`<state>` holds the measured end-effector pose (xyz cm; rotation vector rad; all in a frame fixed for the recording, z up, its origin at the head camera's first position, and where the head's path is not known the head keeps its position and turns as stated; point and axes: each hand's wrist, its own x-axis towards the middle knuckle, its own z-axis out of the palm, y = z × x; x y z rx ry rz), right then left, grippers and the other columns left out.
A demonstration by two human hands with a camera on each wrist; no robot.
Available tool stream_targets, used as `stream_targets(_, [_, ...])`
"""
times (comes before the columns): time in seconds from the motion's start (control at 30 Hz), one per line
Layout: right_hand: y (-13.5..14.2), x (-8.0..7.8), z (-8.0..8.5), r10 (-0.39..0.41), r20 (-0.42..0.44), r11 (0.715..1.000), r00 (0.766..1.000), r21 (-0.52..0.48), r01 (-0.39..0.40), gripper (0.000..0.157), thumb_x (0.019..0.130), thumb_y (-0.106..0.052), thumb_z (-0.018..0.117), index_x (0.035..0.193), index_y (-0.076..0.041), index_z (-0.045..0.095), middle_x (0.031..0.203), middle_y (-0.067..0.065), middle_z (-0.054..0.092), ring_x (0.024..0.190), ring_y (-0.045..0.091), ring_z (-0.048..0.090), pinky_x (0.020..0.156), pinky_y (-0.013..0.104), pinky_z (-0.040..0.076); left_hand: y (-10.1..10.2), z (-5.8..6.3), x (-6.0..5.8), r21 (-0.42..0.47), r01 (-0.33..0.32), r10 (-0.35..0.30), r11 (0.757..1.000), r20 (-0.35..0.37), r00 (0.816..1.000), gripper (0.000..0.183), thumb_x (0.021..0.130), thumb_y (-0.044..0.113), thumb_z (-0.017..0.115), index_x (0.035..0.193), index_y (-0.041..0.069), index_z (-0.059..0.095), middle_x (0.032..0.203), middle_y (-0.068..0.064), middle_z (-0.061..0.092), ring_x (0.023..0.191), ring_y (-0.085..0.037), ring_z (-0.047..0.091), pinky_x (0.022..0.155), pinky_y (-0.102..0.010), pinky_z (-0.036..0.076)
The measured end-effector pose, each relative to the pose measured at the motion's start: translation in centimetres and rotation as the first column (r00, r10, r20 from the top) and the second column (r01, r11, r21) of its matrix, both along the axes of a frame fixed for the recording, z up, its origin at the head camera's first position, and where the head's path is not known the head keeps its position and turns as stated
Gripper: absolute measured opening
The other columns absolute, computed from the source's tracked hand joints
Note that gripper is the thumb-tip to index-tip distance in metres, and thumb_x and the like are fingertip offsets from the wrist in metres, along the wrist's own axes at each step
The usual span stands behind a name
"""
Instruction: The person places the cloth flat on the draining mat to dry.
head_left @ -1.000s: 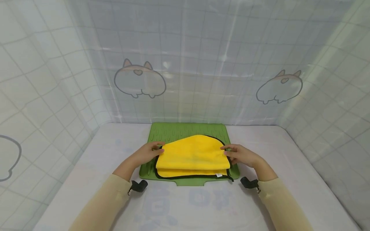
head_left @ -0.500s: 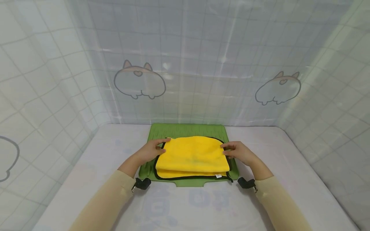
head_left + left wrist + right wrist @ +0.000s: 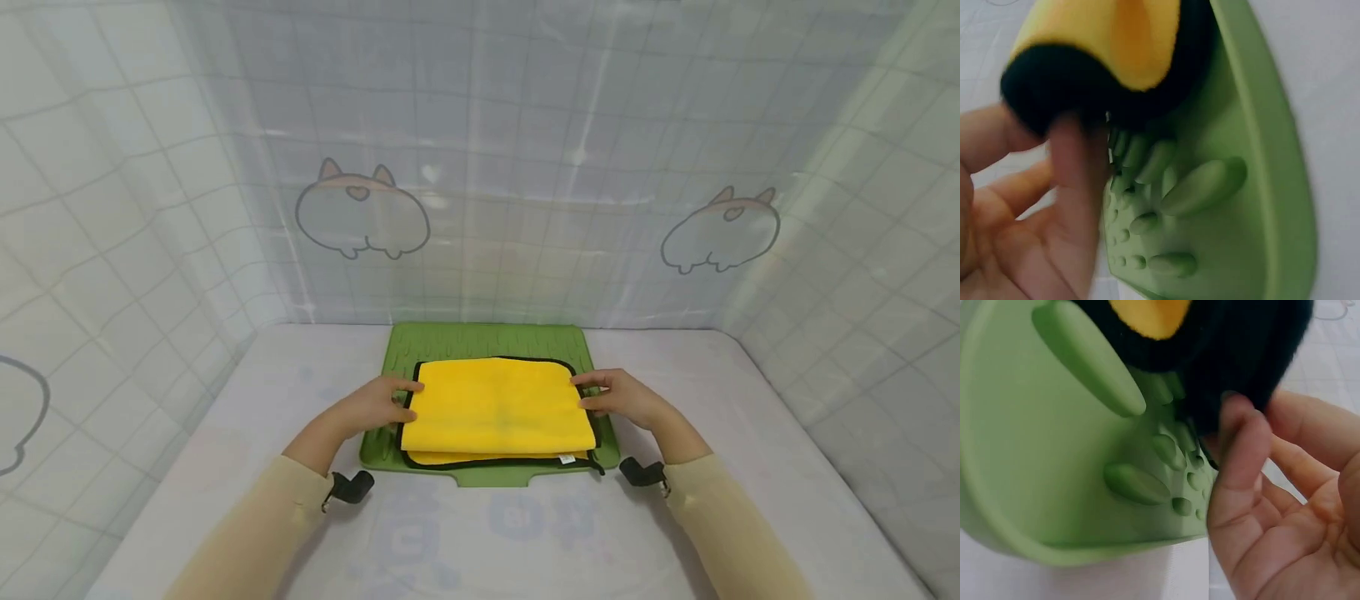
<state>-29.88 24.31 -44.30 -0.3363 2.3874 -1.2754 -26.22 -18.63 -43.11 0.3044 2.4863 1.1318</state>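
Note:
A folded yellow towel [image 3: 498,408] with black edging lies on a green ridged mat [image 3: 487,333], its fold toward the near side. At its left side edge my left hand [image 3: 371,404] pinches the black border between thumb and fingers; the left wrist view shows the thumb [image 3: 1075,169] against the dark border. My right hand [image 3: 626,398] pinches the opposite edge. Close up in the right wrist view, the right thumb [image 3: 1241,440] presses on the towel's dark edge [image 3: 1229,356], with other fingers partly behind it. A small white tag [image 3: 567,459] shows near the front right corner.
The mat lies on a white-covered table [image 3: 480,550] with faint printed figures. A pale gridded curtain [image 3: 525,167] stands behind it, and similar sheets rise at left and right. Black wrist straps' pods [image 3: 352,486] hang by both sleeves.
The towel's back left corner has spread outward, so its slanted back edge is now nearly straight and the top layer flatter. My left hand went up to that corner, then came back left and nearer.

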Motion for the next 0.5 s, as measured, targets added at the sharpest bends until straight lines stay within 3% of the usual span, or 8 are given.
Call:
stream_targets(0.03, [0.0,-0.1,0.0,0.008,0.015,1.000,1.000,0.006,-0.009,0.048,0.083,-0.027,0.070,0.128,-0.017,0.055,0.133,0.010,0.048,0.101,0.020,0.058,0.080,0.036,0.051,0.0,-0.1,0.0,-0.010,0.010,-0.009,1.000,0.027,1.000,0.054,0.084,0.022,0.067,0.135,0.018,0.048,0.133,-0.005,0.048,0.072,-0.021,0.056,0.064,-0.035,0.049])
stream_targets(0.13, [-0.2,-0.3,0.2,0.042,0.029,0.999,0.999,0.020,-0.042,0.046,0.086,-0.026,0.066,0.128,-0.015,0.054,0.132,0.010,0.049,0.100,0.021,0.059,0.079,0.036,0.052,0.1,-0.3,-0.3,-0.054,0.015,-0.013,0.998,0.035,0.999,0.053,0.086,0.029,0.065,0.136,0.022,0.046,0.135,-0.005,0.046,0.087,-0.019,0.058,0.075,-0.036,0.048])
stream_targets(0.3, [-0.6,-1.0,0.3,0.018,0.030,0.999,0.999,0.034,-0.019,0.044,0.089,-0.027,0.062,0.130,-0.013,0.053,0.129,0.010,0.051,0.098,0.020,0.059,0.079,0.037,0.052,0.3,-0.5,-1.2,-0.086,-0.016,0.010,0.996,-0.071,0.997,0.043,0.093,0.030,0.055,0.134,0.024,0.047,0.135,-0.007,0.045,0.101,-0.020,0.055,0.084,-0.040,0.046])
stream_targets(0.4, [-1.0,-1.5,0.2,-0.013,0.020,0.999,1.000,0.046,0.012,0.043,0.089,-0.026,0.061,0.129,-0.013,0.053,0.127,0.010,0.052,0.096,0.019,0.060,0.078,0.036,0.052,0.5,-0.8,-1.8,-0.108,-0.010,-0.005,0.994,-0.140,0.990,0.039,0.094,0.028,0.053,0.133,0.022,0.049,0.132,-0.007,0.049,0.112,-0.023,0.051,0.090,-0.043,0.044])
stream_targets(0.5, [-1.3,-1.9,-0.2,-0.030,0.002,0.998,1.000,0.059,0.030,0.041,0.089,-0.024,0.062,0.128,-0.013,0.055,0.128,0.009,0.052,0.092,0.018,0.061,0.076,0.035,0.052,0.6,-1.1,-2.4,-0.112,-0.010,-0.009,0.994,-0.172,0.985,0.037,0.094,0.024,0.053,0.131,0.017,0.052,0.131,-0.009,0.050,0.115,-0.027,0.050,0.089,-0.043,0.046])
